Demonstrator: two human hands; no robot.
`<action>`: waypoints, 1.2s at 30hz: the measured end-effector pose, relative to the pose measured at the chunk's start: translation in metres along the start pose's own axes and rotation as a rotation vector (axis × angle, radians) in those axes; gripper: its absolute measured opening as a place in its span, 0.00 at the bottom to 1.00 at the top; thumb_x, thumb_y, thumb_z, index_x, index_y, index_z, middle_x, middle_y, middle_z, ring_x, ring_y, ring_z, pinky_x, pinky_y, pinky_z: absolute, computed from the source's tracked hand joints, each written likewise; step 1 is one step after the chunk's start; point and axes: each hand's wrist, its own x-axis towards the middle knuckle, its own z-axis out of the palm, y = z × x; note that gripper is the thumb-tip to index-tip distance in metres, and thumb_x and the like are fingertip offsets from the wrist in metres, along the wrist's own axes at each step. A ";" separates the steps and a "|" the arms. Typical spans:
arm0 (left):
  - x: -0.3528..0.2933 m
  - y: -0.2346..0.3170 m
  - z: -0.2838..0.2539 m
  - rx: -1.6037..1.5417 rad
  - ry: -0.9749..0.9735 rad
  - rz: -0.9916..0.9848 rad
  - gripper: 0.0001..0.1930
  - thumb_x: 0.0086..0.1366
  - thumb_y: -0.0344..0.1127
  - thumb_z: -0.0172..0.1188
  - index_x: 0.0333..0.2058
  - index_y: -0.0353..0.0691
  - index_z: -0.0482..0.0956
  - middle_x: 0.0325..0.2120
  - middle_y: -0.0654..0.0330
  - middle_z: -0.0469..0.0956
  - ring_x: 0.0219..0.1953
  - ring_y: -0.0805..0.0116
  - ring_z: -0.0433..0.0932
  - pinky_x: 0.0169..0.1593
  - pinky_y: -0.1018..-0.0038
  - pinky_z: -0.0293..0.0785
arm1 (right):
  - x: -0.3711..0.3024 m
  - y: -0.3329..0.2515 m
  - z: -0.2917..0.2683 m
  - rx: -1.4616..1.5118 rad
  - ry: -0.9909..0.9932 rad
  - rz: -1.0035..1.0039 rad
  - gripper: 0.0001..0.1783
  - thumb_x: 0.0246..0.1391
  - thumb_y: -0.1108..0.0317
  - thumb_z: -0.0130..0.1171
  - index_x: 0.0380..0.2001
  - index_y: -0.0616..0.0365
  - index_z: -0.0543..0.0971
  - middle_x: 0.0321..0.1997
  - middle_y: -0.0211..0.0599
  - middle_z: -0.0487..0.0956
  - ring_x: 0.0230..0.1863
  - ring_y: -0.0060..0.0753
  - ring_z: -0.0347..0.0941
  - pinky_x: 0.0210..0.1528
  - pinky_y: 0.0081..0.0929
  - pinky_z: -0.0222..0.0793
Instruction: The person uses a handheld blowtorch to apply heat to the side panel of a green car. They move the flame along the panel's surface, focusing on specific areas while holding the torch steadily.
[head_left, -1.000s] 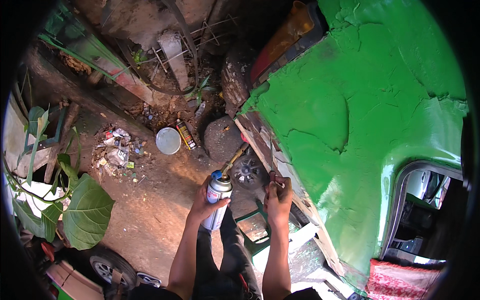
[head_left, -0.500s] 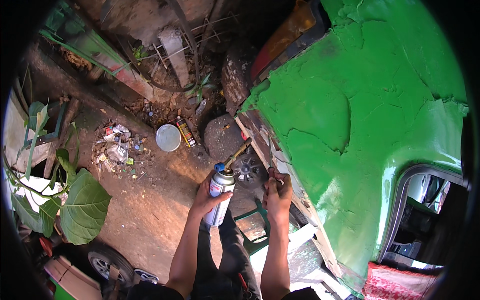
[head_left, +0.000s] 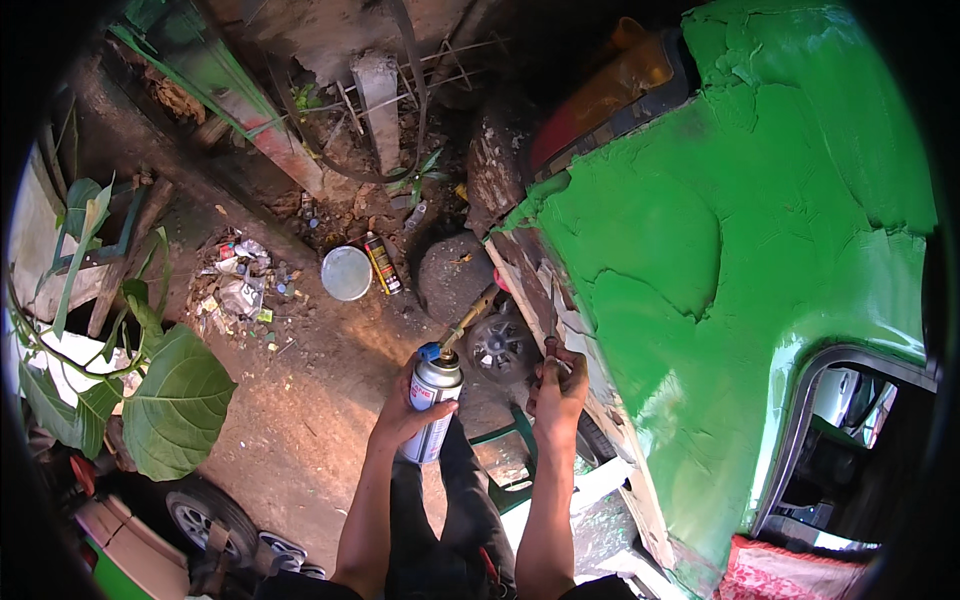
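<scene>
Upright in my left hand (head_left: 400, 405) is a blowtorch (head_left: 434, 405): a white and silver gas canister topped by a blue knob and a brass nozzle (head_left: 470, 318) that points up and right. My fingers and thumb wrap round the canister. My right hand (head_left: 558, 390) is closed on a thin tool with a brownish handle (head_left: 551, 346); its far end is hard to make out. That hand is close beside the lower edge of a green vehicle body panel (head_left: 650, 250), whose surface is cracked and lumpy. Bare, pale strips (head_left: 525, 285) run along that edge.
A round lidded tin (head_left: 346, 273) and a yellow-black spray can (head_left: 383, 264) stand near a large stone (head_left: 455, 275). A dark wheel cover (head_left: 500, 348) lies beyond my hands. Litter (head_left: 240, 285) is at left, near a leafy plant (head_left: 180, 400). A green stool frame (head_left: 510, 450) is by my legs.
The view has shifted, so the surroundings sit slightly right and lower. My left hand with the blowtorch appears slightly lower; the thin tool's shaft, visible earlier, no longer shows clearly.
</scene>
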 end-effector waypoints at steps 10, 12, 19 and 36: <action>-0.019 0.017 -0.009 -0.120 0.055 0.024 0.35 0.45 0.29 0.75 0.53 0.40 0.70 0.41 0.63 0.79 0.44 0.73 0.78 0.50 0.71 0.75 | 0.010 -0.001 0.002 0.094 -0.006 0.073 0.08 0.65 0.73 0.49 0.46 0.57 0.66 0.27 0.29 0.73 0.15 0.14 0.60 0.11 0.17 0.52; -0.015 0.018 -0.009 -0.095 0.014 0.049 0.35 0.44 0.29 0.75 0.53 0.41 0.70 0.42 0.63 0.79 0.44 0.73 0.78 0.51 0.71 0.74 | 0.021 0.005 0.009 0.041 0.002 0.048 0.08 0.65 0.73 0.49 0.46 0.57 0.66 0.27 0.29 0.73 0.15 0.14 0.60 0.12 0.17 0.52; -0.010 -0.013 -0.023 0.127 -0.040 0.218 0.39 0.49 0.22 0.73 0.59 0.38 0.63 0.42 0.57 0.79 0.40 0.66 0.83 0.46 0.67 0.81 | 0.017 0.006 0.009 0.040 0.010 0.057 0.08 0.65 0.73 0.49 0.46 0.58 0.66 0.29 0.33 0.75 0.14 0.15 0.62 0.11 0.18 0.54; 0.001 -0.005 -0.009 0.048 -0.105 0.134 0.34 0.48 0.26 0.74 0.54 0.39 0.68 0.39 0.61 0.79 0.39 0.71 0.80 0.45 0.70 0.78 | -0.009 -0.010 -0.019 -0.032 -0.033 0.029 0.07 0.66 0.72 0.48 0.45 0.56 0.65 0.26 0.29 0.71 0.13 0.13 0.57 0.12 0.17 0.51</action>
